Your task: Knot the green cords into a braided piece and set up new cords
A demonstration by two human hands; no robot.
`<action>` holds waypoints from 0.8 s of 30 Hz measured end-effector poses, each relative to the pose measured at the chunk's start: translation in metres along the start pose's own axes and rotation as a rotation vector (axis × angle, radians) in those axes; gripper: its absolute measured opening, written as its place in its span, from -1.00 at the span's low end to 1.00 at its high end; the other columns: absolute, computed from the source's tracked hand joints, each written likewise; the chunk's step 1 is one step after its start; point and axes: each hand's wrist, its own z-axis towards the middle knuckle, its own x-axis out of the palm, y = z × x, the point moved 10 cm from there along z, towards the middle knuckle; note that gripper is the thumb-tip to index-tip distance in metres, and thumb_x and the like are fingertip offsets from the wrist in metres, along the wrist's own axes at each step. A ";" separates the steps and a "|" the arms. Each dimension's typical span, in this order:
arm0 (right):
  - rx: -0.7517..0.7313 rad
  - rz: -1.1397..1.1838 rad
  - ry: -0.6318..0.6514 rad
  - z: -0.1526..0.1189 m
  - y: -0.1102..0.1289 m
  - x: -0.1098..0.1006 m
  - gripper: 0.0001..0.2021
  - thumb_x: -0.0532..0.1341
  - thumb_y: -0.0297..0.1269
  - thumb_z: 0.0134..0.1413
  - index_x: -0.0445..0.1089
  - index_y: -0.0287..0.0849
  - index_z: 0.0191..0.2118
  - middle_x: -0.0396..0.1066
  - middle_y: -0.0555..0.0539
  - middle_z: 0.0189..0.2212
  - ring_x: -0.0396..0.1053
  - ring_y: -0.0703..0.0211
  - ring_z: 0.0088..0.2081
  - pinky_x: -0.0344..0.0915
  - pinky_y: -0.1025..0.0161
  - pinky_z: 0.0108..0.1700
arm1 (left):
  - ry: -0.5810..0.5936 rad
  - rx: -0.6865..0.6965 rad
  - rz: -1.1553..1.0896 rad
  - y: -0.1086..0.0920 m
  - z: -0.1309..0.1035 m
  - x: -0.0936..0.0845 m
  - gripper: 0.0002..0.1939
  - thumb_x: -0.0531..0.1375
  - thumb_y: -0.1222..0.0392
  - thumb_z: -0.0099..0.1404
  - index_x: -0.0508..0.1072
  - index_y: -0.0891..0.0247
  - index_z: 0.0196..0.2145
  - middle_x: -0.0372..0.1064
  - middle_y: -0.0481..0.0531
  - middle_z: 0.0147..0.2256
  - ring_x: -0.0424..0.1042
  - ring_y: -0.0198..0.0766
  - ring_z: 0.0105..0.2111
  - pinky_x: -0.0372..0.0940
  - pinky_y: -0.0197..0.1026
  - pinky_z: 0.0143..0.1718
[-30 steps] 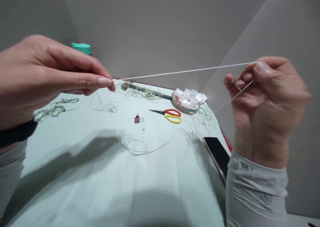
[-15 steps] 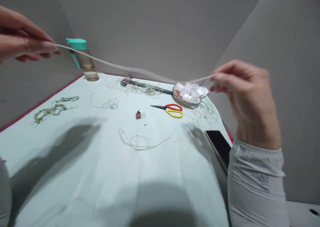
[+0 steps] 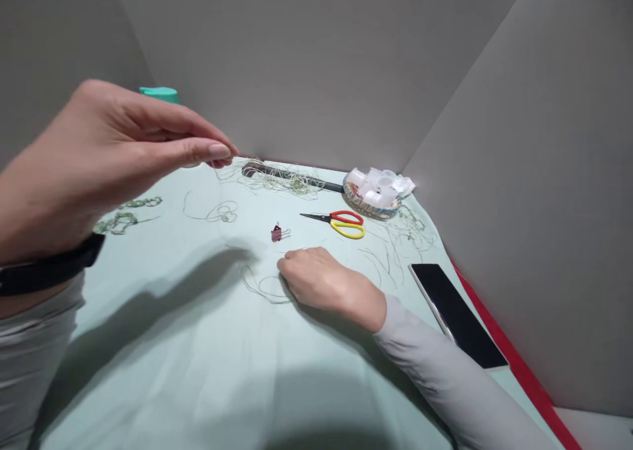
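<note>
My left hand (image 3: 148, 140) is raised at the left, thumb and fingertips pinched together; what they hold, if anything, is too fine to make out. Low on the pale cloth, my right hand (image 3: 321, 282) has its fingers curled down and closed beside a looped thin cord (image 3: 264, 297); its fingertips are hidden. Just behind the right hand lies a dark red binder clip (image 3: 277, 233). Scissors (image 3: 347, 224) with one red and one yellow handle lie farther back, blades pointing left.
A round basket (image 3: 372, 202) holds white rolls at the back right. A dark bar (image 3: 291, 175) lies under tangled cord. A phone (image 3: 457, 313) rests at the right edge; a teal-lidded bottle (image 3: 161, 94) is mostly hidden behind my left hand. Knotted green cords (image 3: 119, 222) lie left.
My left hand has moved right and slightly down. My right hand has come down and left onto the cloth by the looped cord. The white strand stretched between both hands no longer shows.
</note>
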 end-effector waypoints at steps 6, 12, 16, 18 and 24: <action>-0.007 0.219 -0.110 -0.007 -0.015 -0.037 -0.80 0.14 -0.53 0.16 0.18 -0.11 -0.42 0.35 0.00 -0.47 0.16 0.22 -0.44 -0.03 0.15 -0.33 | 0.197 -0.006 -0.142 -0.009 0.006 0.035 -0.84 0.41 0.12 0.23 0.72 0.23 -0.44 0.65 0.02 -0.42 0.58 -0.18 -0.30 0.43 -0.21 -0.18; -0.053 0.593 -0.334 -0.027 -0.030 -0.089 -0.97 0.10 -0.31 0.32 0.20 -0.08 -0.22 0.46 0.02 -0.30 0.41 0.24 -0.30 0.30 0.26 -0.23 | 0.613 0.042 -0.070 -0.001 -0.003 0.087 -0.76 0.34 -0.01 0.31 0.77 0.12 -0.35 0.70 0.03 -0.30 0.61 -0.10 -0.22 0.42 -0.23 -0.21; -0.154 0.916 -0.476 -0.037 -0.028 -0.102 -0.95 0.20 -0.28 0.37 0.31 -0.09 -0.13 0.51 0.03 -0.29 0.48 0.23 -0.28 0.38 0.25 -0.22 | 0.858 0.058 -0.096 0.002 -0.023 0.125 -0.77 0.34 -0.03 0.29 0.76 0.12 -0.31 0.68 -0.02 -0.31 0.61 -0.08 -0.24 0.43 -0.21 -0.20; -0.161 0.948 -0.506 -0.040 -0.027 -0.104 -0.97 0.22 -0.31 0.40 0.36 -0.10 -0.14 0.54 0.02 -0.29 0.51 0.21 -0.26 0.37 0.24 -0.22 | 0.892 0.067 -0.101 -0.002 -0.031 0.134 -0.75 0.35 -0.05 0.27 0.72 0.16 -0.38 0.61 -0.04 -0.40 0.55 -0.15 -0.36 0.37 -0.24 -0.32; -0.204 1.056 -0.498 -0.053 -0.026 -0.120 -0.93 0.32 -0.34 0.40 0.45 -0.14 -0.19 0.50 0.06 -0.31 0.46 0.32 -0.30 0.38 0.32 -0.25 | 0.794 0.072 -0.160 -0.022 -0.029 0.115 -0.69 0.29 0.04 0.36 0.66 0.13 -0.52 0.54 -0.06 -0.50 0.48 -0.23 -0.40 0.35 -0.29 -0.31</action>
